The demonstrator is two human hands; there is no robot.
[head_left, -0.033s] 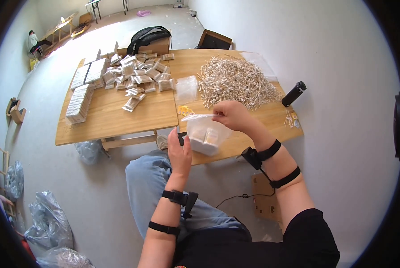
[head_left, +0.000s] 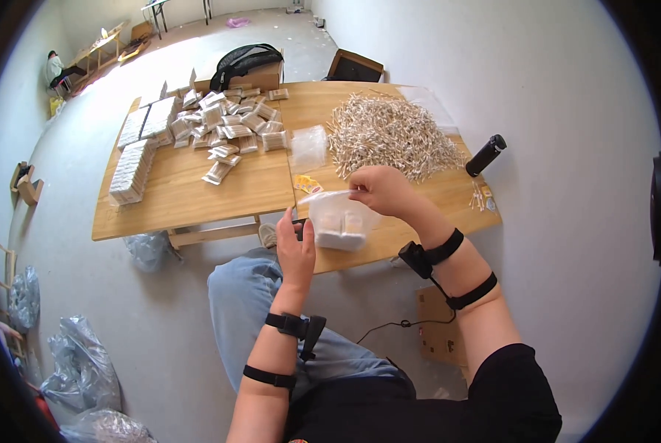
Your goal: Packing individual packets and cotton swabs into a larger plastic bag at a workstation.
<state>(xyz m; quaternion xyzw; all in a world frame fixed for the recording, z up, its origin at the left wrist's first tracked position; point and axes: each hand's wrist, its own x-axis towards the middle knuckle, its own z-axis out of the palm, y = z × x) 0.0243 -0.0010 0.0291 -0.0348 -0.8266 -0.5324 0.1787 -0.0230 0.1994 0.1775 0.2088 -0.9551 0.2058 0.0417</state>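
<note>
My right hand (head_left: 381, 192) is closed in a pinch on the top edge of a clear plastic bag (head_left: 319, 210). The bag hangs upright over the table's front edge, with white and tan packs (head_left: 342, 230), probably bundled cotton swabs, at its bottom. To the left of the bag is my left hand (head_left: 296, 251), fingers up and apart, with nothing in it. Whether its fingertips touch the plastic cannot be told. Beyond the bag lie small yellow labels (head_left: 307, 183) and a stack of flat clear bags (head_left: 309, 148). A large heap of loose cotton swabs (head_left: 389, 133) rises behind my right hand.
Swab packs (head_left: 227, 122) are piled at the back left of the wooden table (head_left: 245, 199), beside stacked packs (head_left: 132, 173). A black bottle (head_left: 485, 155) stands at the right edge. A black bag (head_left: 245, 63) tops a carton behind. Plastic sacks (head_left: 83, 365) lie on the floor, left.
The plastic bag has swung slightly and hangs straighter, its packs more level. My left hand has shifted a little to the left; my right hand keeps its pinch.
</note>
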